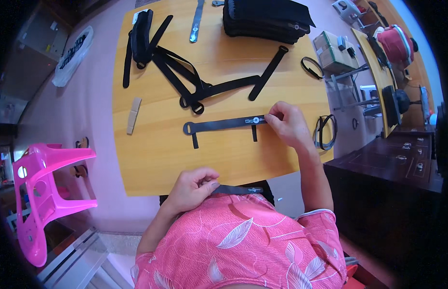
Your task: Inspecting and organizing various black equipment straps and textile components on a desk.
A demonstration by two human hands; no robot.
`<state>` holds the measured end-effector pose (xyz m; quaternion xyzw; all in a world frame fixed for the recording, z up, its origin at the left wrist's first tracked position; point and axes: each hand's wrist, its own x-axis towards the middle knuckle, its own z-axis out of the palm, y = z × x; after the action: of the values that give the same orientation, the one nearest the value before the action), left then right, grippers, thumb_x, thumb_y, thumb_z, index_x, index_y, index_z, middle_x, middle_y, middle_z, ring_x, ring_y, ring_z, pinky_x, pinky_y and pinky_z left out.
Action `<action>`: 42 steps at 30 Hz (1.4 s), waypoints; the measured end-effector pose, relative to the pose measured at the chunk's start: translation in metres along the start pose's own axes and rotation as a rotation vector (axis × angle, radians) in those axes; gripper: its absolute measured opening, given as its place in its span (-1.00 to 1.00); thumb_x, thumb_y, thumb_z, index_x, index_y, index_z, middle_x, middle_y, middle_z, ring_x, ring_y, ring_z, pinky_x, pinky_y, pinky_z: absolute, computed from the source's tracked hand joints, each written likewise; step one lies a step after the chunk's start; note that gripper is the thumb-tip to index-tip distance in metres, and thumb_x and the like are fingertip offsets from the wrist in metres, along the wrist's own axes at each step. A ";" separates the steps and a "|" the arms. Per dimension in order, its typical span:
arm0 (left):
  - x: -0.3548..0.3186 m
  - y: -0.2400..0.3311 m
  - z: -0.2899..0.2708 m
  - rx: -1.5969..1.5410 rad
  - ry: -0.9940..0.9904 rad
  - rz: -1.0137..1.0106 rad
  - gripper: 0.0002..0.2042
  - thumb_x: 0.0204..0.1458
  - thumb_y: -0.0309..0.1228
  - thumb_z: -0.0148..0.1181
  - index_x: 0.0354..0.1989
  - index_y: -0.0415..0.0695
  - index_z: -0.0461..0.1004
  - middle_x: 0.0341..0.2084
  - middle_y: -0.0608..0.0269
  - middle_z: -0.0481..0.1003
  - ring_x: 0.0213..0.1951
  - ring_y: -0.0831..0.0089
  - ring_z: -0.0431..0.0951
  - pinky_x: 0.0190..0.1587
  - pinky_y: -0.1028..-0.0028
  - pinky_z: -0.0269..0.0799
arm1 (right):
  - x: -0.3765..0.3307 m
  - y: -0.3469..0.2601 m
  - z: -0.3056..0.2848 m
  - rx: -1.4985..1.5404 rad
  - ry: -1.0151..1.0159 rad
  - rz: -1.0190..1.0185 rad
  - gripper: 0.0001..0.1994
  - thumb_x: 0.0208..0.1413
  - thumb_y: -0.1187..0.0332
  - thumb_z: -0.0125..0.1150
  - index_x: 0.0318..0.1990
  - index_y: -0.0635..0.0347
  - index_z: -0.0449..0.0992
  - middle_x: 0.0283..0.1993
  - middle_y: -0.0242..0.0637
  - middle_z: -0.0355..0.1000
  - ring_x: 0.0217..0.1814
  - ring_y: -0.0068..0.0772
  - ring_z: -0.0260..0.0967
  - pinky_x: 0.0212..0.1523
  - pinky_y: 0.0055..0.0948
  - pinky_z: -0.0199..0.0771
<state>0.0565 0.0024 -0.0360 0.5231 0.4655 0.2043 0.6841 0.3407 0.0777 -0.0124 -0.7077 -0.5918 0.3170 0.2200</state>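
A black strap (219, 124) with a ring at its left end and two short cross tabs lies flat on the wooden table (151, 159). My right hand (286, 123) pinches its right end near a small label patch. My left hand (192, 188) is at the table's near edge, fingers closed on another black strap (238, 190) that lies across my lap.
Several loose black straps (185, 77) lie further back, with a bundle (139, 36) at the far left and a stack of black pieces (265, 19) at the far edge. A small wooden block (134, 114) sits left. A black loop (326, 131) hangs at the table's right edge. A pink plastic stool (41, 192) stands left.
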 end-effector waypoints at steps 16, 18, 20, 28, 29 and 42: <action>-0.015 0.022 0.000 -0.116 -0.019 0.085 -0.79 -0.07 -0.59 0.24 -0.22 -0.29 0.49 -0.44 0.32 0.50 -0.39 0.65 0.45 -0.37 0.62 0.37 | -0.037 -0.030 0.017 -0.183 0.193 -0.456 -0.65 -0.10 0.35 0.26 -0.15 0.32 0.39 -0.11 0.06 0.37 -0.07 0.03 0.34 -0.10 -0.18 0.37; -0.018 0.043 0.001 0.029 -0.019 0.201 -0.78 -0.09 -0.68 0.18 -0.22 -0.28 0.48 -0.42 0.31 0.49 -0.41 0.61 0.47 -0.34 0.60 0.40 | -0.058 -0.039 0.023 0.215 -0.239 -0.637 -0.64 -0.03 0.33 0.24 -0.08 0.31 0.39 -0.07 0.06 0.38 -0.02 0.03 0.35 -0.05 -0.21 0.36; -0.022 0.061 -0.002 0.113 0.063 0.262 -0.78 -0.10 -0.66 0.20 -0.23 -0.30 0.48 -0.43 0.24 0.50 -0.40 0.56 0.48 -0.35 0.56 0.40 | -0.069 -0.041 0.027 0.398 -0.472 -0.664 -0.64 0.01 0.32 0.22 -0.05 0.30 0.39 -0.10 0.04 0.40 -0.03 0.02 0.37 -0.06 -0.23 0.37; -0.015 0.023 -0.034 0.423 0.481 0.399 -0.90 -0.01 -0.61 0.14 -0.30 -0.31 0.45 -0.50 0.30 0.44 -0.46 0.58 0.45 -0.39 0.60 0.37 | -0.070 -0.006 -0.014 0.348 -0.587 -0.100 -0.83 0.10 0.40 0.14 -0.22 0.32 0.47 -0.43 -0.33 0.40 -0.37 -0.55 0.32 -0.31 -0.51 0.35; -0.013 0.021 -0.033 0.420 0.479 0.400 -0.90 -0.01 -0.61 0.14 -0.30 -0.31 0.45 -0.50 0.30 0.44 -0.46 0.58 0.45 -0.39 0.60 0.37 | -0.068 -0.002 -0.019 0.331 -0.518 -0.047 -0.85 0.10 0.42 0.14 -0.25 0.33 0.48 -0.45 -0.41 0.38 -0.37 -0.65 0.28 -0.32 -0.57 0.32; 0.031 0.030 -0.033 -0.291 0.474 0.080 -0.93 0.09 -0.53 0.11 -0.35 -0.30 0.42 -0.58 0.24 0.47 -0.66 0.63 0.42 -0.66 0.69 0.27 | -0.028 0.019 -0.008 0.406 -0.016 0.122 -0.89 0.01 0.46 0.15 -0.42 0.34 0.50 -0.61 -0.57 0.26 -0.56 -0.76 0.13 -0.57 -0.65 0.12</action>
<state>0.0495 0.0550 -0.0223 0.3749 0.5572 0.4124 0.6155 0.3567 0.0470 -0.0146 -0.6806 -0.4737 0.4483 0.3338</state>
